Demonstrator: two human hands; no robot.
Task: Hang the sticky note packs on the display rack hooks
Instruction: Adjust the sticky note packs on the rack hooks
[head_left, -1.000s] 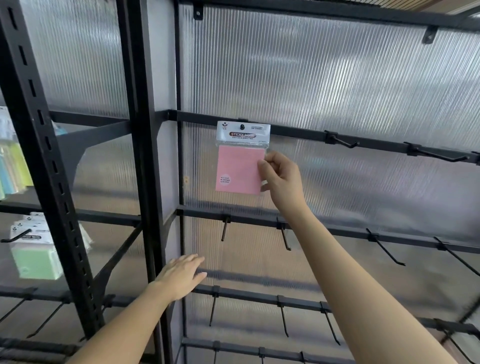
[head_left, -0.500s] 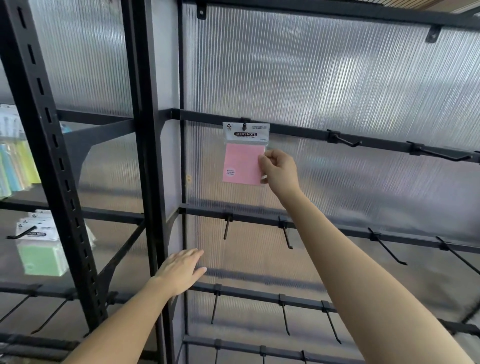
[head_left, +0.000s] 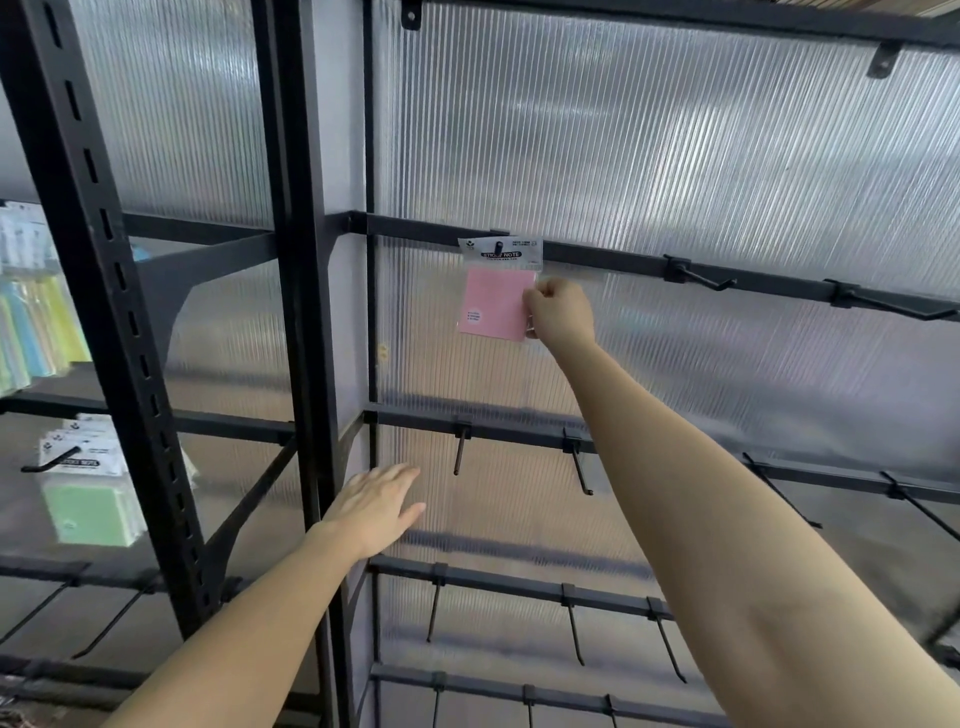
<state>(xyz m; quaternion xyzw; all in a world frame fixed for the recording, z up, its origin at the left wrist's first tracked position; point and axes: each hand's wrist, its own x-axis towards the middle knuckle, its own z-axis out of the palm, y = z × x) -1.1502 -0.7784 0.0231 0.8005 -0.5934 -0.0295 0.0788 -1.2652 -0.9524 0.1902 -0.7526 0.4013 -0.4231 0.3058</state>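
1. Pink sticky note pack (head_left: 496, 306): header threaded over the leftmost hook (head_left: 497, 248) of the upper crossbar (head_left: 623, 257), pad hanging against the ribbed back panel (head_left: 675, 156).
2. Right hand (head_left: 561, 314): grip curled, pinching the pack's right edge.
3. Left hand (head_left: 376, 506): grip spread, fingers straight, holding nothing, low beside the black upright (head_left: 306, 364).
4. Green packs (head_left: 88, 512): hung on a hook in the neighbouring bay, far left, well apart from the pink pack.

Soft daylight glows through the ribbed panel (head_left: 675, 156), backlighting the black rack (head_left: 291, 260) almost to silhouette. Pale glare streaks run across the upper panel. Wide-angle bowing bends the uprights; the left packs (head_left: 88, 499) are blurred
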